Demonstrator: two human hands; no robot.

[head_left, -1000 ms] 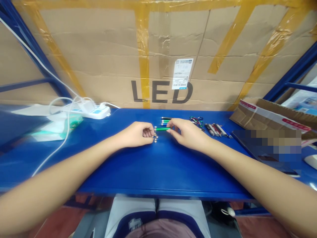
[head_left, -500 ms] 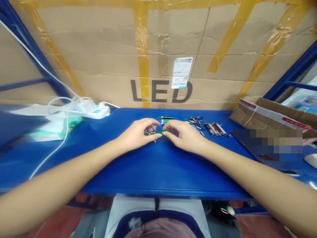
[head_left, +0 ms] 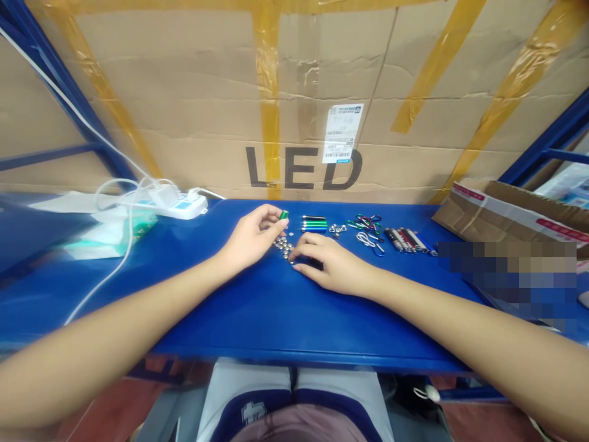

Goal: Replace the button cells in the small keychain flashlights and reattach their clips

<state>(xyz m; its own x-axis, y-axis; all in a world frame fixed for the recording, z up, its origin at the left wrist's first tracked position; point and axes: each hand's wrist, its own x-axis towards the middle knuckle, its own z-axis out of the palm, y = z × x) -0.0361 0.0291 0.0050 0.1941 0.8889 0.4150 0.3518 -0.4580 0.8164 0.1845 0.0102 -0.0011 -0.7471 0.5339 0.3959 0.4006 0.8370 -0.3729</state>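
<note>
My left hand (head_left: 260, 236) is closed around a short green metal tube (head_left: 284, 215), held upright above the table; it looks like a mini flashlight barrel. Just below lie several small silver button cells (head_left: 283, 248) in a loose cluster. At the near edge of this cluster, my right hand (head_left: 329, 261) rests low with thumb and forefinger pinched on one silver button cell (head_left: 291, 263). Behind the right hand, several green, blue and black tubes (head_left: 314, 226) lie side by side. Small silver end pieces (head_left: 338, 229) sit beside them.
Coloured carabiner clips (head_left: 365, 222) and white cord loops (head_left: 367, 240) lie to the right, then a row of finished-looking mini flashlights (head_left: 409, 240). A white power strip (head_left: 184, 207) with cables stands at the left. An open cardboard box (head_left: 515, 212) is at the right.
The hands have parted. My right hand has let go of the green tube and moved down to the button cells. My left hand has lifted the tube up and back, tilting it upright.
</note>
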